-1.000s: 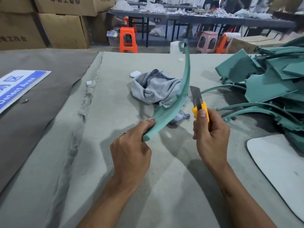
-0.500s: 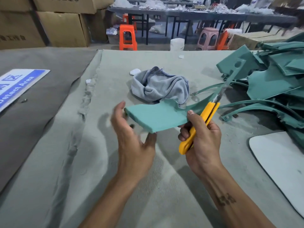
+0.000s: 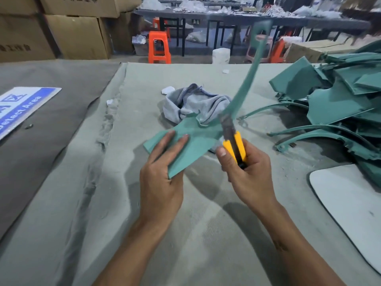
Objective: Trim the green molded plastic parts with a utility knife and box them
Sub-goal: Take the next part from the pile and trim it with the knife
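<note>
our left hand [image 3: 159,180] holds the wide flat end of the green part [image 3: 185,145], fingers laid fairly straight over its top face and, we judge, the thumb underneath, out of sight. the part is up off the gray felt table [image 3: 82,203], and from that end its long axis runs away from us, up and to the right, narrowing into a thin curved arm with a blurred tip. just right of the flat end, our right hand [image 3: 245,172] is curled around the yellow knife [image 3: 235,145], blade out and lying against the edge where the part narrows. the edge to trim runs along that long axis away from the right hand's fingers, so we expect the stroke to follow it outward. farther right, well apart, lies the heap of green parts [image 3: 340,104].
</note>
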Demonstrator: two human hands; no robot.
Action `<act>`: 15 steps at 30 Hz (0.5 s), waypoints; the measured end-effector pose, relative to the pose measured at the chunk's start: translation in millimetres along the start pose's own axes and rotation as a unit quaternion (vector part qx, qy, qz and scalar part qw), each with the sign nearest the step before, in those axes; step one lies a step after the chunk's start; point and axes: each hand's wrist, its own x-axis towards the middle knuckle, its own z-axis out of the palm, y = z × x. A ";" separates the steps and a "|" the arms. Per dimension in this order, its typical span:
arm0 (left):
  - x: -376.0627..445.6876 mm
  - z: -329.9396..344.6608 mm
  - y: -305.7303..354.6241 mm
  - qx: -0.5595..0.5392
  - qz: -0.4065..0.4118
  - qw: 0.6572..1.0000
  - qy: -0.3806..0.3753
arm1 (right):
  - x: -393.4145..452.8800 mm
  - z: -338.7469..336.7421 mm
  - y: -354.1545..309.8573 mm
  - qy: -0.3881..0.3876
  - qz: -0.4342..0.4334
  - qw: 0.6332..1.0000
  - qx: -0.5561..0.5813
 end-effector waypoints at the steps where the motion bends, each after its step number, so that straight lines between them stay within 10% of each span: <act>1: 1.4 -1.4 0.2 -0.023 -0.014 1.000 0.015 | 0.6 -5.1 2.3 -0.009 -0.025 0.999 -0.046; 9: -3.4 0.4 8.8 -0.156 -0.155 0.975 0.016 | 0.9 -14.3 12.2 -0.030 -0.119 0.979 -0.163; 15: 3.3 -8.1 4.5 -0.126 -0.118 0.985 -0.019 | 12.9 -22.8 29.0 0.167 -0.040 0.973 -0.153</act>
